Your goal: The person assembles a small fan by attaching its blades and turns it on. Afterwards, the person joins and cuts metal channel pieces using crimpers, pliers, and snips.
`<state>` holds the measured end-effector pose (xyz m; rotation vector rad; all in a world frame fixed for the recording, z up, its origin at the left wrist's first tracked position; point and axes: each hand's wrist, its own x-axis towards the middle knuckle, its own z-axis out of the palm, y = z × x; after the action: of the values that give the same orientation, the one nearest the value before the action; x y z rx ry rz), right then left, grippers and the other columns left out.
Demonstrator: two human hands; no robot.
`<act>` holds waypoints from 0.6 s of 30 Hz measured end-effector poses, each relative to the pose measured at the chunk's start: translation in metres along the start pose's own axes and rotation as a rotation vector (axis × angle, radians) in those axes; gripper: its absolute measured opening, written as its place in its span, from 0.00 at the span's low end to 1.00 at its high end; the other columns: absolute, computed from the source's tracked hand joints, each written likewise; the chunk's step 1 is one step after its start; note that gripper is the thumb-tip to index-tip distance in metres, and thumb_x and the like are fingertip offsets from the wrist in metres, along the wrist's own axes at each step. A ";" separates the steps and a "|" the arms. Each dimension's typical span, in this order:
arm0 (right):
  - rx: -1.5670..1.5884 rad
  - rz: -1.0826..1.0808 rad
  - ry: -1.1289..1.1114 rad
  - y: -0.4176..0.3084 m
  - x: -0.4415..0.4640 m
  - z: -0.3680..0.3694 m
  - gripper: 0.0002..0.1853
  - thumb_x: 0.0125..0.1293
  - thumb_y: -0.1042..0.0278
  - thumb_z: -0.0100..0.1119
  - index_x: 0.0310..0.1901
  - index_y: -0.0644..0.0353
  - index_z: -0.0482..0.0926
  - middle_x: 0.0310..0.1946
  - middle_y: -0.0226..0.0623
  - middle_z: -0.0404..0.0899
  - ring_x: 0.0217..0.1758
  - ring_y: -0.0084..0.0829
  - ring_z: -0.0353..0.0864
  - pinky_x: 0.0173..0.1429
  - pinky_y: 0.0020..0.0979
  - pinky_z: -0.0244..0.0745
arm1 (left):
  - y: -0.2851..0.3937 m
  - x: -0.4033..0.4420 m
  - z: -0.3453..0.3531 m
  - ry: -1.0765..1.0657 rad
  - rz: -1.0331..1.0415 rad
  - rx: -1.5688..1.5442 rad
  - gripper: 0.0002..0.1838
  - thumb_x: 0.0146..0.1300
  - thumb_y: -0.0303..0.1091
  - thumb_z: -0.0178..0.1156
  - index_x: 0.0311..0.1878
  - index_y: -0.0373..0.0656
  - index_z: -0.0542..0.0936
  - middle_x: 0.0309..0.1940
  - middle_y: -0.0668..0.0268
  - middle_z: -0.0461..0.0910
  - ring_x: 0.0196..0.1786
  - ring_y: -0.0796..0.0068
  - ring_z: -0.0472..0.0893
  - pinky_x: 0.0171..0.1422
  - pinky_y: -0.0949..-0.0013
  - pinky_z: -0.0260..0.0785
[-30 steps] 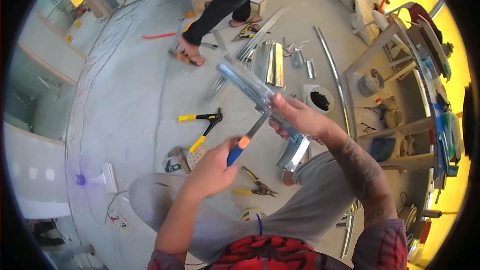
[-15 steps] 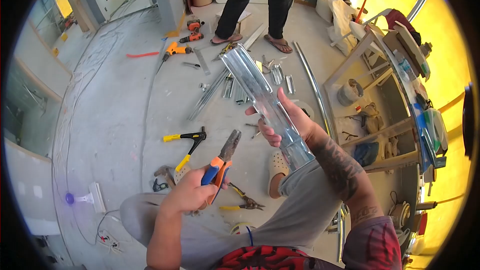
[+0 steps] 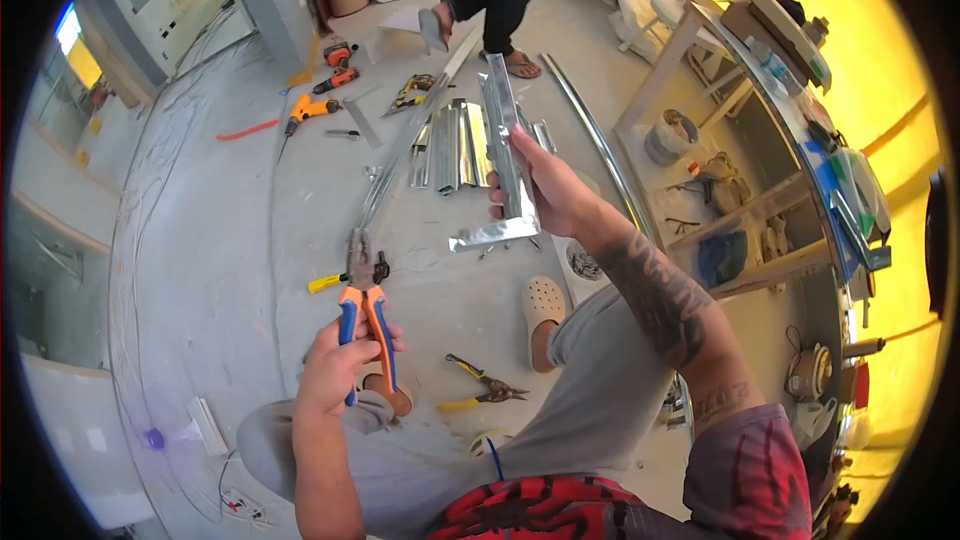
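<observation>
My left hand (image 3: 340, 360) is wrapped round the orange and blue handles of the pliers (image 3: 362, 295), whose jaws point away from me. In my right hand (image 3: 545, 180) is a shiny metal channel piece (image 3: 512, 165), gripped along its length, with a bent section (image 3: 493, 234) sticking out to the left at its near end. The pliers and the metal piece are apart. Beyond the metal piece, several cut metal profiles (image 3: 458, 145) lie on the floor. A yellow-handled tool (image 3: 326, 283) lies partly hidden behind the pliers, and yellow and black snips (image 3: 485, 385) rest near my legs.
Another person (image 3: 500, 5) steps at the far side. Orange power drills (image 3: 310, 110) and long metal strips (image 3: 410, 145) lie on the floor. A long metal rail (image 3: 600, 145) runs beside the wooden workbench (image 3: 770, 250) on the right. A light-coloured clog (image 3: 543, 302) is on my foot.
The metal piece has turned more upright, and its bent section now shows at the near end. My left hand has moved left with the pliers, handles spread. The other person has lifted one foot.
</observation>
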<state>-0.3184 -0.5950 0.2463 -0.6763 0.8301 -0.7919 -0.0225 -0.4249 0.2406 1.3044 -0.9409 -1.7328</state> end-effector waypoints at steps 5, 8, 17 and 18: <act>-0.715 -0.585 0.162 -0.043 -0.059 -0.052 0.32 0.70 0.41 0.56 0.61 0.63 0.71 0.43 0.38 0.75 0.40 0.29 0.75 0.50 0.31 0.73 | -0.007 -0.006 -0.001 0.022 0.003 -0.016 0.31 0.55 0.22 0.51 0.66 0.28 0.67 0.46 0.52 0.79 0.46 0.61 0.81 0.55 0.59 0.74; -1.262 -0.638 0.400 -0.063 -0.153 -0.105 0.25 0.68 0.57 0.65 0.57 0.64 0.71 0.39 0.30 0.77 0.39 0.19 0.76 0.44 0.24 0.73 | -0.023 0.002 -0.007 0.116 0.049 -0.032 0.34 0.55 0.23 0.51 0.68 0.25 0.63 0.46 0.53 0.78 0.46 0.60 0.81 0.55 0.60 0.73; -1.200 0.171 1.026 0.174 -0.340 -0.263 0.28 0.46 0.66 0.76 0.48 0.61 0.72 0.40 0.52 0.81 0.47 0.51 0.81 0.49 0.48 0.74 | -0.038 0.015 -0.019 0.012 -0.117 0.036 0.36 0.53 0.25 0.51 0.69 0.27 0.62 0.46 0.53 0.76 0.45 0.63 0.80 0.52 0.64 0.74; -1.287 0.085 1.148 0.203 -0.351 -0.274 0.26 0.49 0.70 0.73 0.48 0.60 0.71 0.38 0.53 0.80 0.45 0.53 0.81 0.47 0.47 0.74 | -0.040 0.016 -0.019 0.018 -0.120 0.032 0.35 0.54 0.24 0.50 0.69 0.28 0.63 0.46 0.55 0.76 0.44 0.64 0.80 0.50 0.65 0.74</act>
<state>-0.6316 -0.2568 0.0813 -1.2893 2.4890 -0.4290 -0.0121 -0.4234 0.1943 1.4202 -0.8994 -1.7999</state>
